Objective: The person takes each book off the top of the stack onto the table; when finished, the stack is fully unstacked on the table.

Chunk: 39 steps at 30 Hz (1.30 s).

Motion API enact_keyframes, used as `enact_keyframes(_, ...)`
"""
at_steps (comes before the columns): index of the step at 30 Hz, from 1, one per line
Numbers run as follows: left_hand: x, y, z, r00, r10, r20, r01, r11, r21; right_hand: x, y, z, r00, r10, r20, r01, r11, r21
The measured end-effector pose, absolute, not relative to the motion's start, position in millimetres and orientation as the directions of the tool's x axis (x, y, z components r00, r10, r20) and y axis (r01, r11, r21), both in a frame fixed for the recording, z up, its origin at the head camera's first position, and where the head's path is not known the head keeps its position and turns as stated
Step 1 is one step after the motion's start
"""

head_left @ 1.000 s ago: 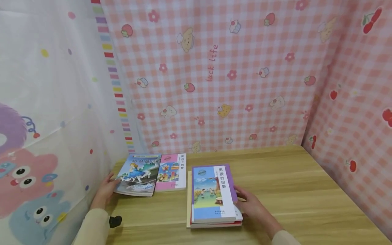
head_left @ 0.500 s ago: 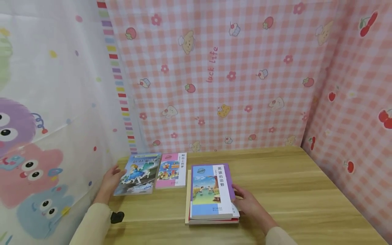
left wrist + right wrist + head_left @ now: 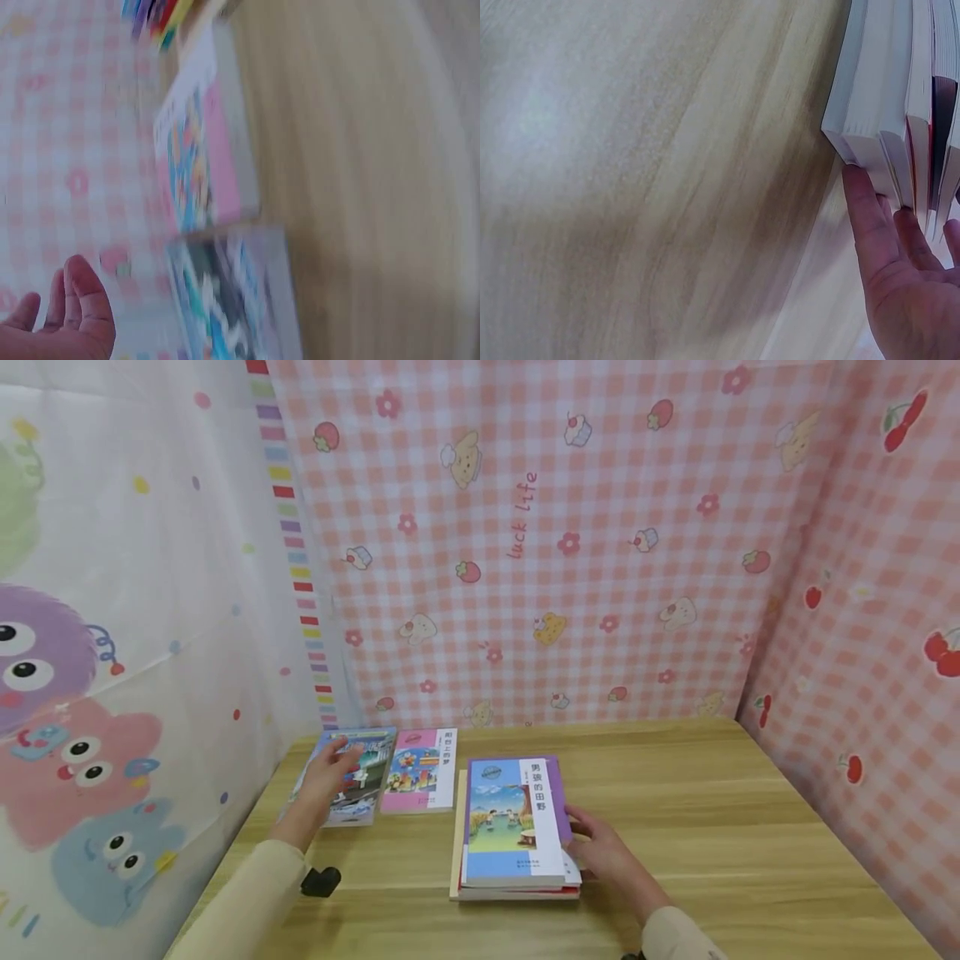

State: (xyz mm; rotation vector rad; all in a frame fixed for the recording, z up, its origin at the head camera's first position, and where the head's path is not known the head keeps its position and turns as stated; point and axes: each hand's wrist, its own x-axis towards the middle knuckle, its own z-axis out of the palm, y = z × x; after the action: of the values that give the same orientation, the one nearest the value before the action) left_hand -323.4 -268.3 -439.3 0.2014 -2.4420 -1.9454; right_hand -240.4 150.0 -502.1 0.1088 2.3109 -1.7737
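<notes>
My left hand (image 3: pixel 324 787) is raised over the blue picture-cover book (image 3: pixel 354 797), fingers extended and holding nothing; in the left wrist view the hand (image 3: pixel 71 322) appears apart from that book (image 3: pixel 236 300). Right beside it lies a pink-and-white book (image 3: pixel 420 768). Nearer me is a stack of several books (image 3: pixel 513 827), topped by one with a blue-and-white cover and a field scene. At the stack's right side, my right hand (image 3: pixel 607 860) touches the page edges with its fingertips (image 3: pixel 855 180), fingers fairly straight.
All the books lie on a wood-grain table (image 3: pixel 697 810). A pink checked cloth (image 3: pixel 525 593) hangs behind it, a white cartoon-print cloth (image 3: pixel 187 635) on the left and a cherry-print cloth (image 3: pixel 870 635) on the right. A black strap piece (image 3: pixel 321 882) sticks out from the left sleeve.
My left hand has come off the left edge of the blue book and moved rightward above it. The right hand stays against the stack. The camera view has shifted slightly.
</notes>
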Motion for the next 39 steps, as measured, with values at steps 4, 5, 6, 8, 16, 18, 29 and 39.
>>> enact_keyframes(4, -311, -247, -445, -0.991, -0.102, -0.082, -0.101, 0.193, 0.976, -244, 148, -504, -0.968, -0.073, -0.239, 0.211, 0.273, -0.939)
enact_keyframes(5, -308, -242, -447, -0.992, -0.097, -0.083, -0.1, 0.191, 0.976, -244, 148, -505, -0.967, -0.073, -0.244, 0.216, 0.271, -0.938)
enact_keyframes(6, -305, -236, -448, -0.993, -0.091, -0.08, -0.096, 0.189, 0.977, -244, 147, -504, -0.966, -0.072, -0.25, 0.222, 0.271, -0.936)
enact_keyframes(8, -300, -225, -451, -0.994, -0.081, -0.066, -0.08, 0.173, 0.982, -244, 147, -503, -0.963, -0.068, -0.26, 0.232, 0.278, -0.932)
enact_keyframes(16, -278, -187, -475, -0.993, -0.105, -0.057, -0.065, 0.081, 0.995, -243, 148, -504, -0.96, -0.082, -0.267, 0.235, 0.28, -0.931)
enact_keyframes(18, -273, -176, -480, -0.994, -0.089, -0.064, -0.07, 0.066, 0.995, -241, 149, -506, -0.961, -0.079, -0.265, 0.236, 0.263, -0.935)
enact_keyframes(29, -258, -129, -502, -0.998, 0.012, -0.065, -0.064, 0.067, 0.996, -242, 155, -506, -0.963, -0.079, -0.257, 0.228, 0.264, -0.937)
enact_keyframes(39, -251, -115, -510, -0.996, 0.035, -0.081, -0.079, 0.072, 0.994, -245, 152, -503, -0.962, -0.075, -0.264, 0.232, 0.293, -0.928)
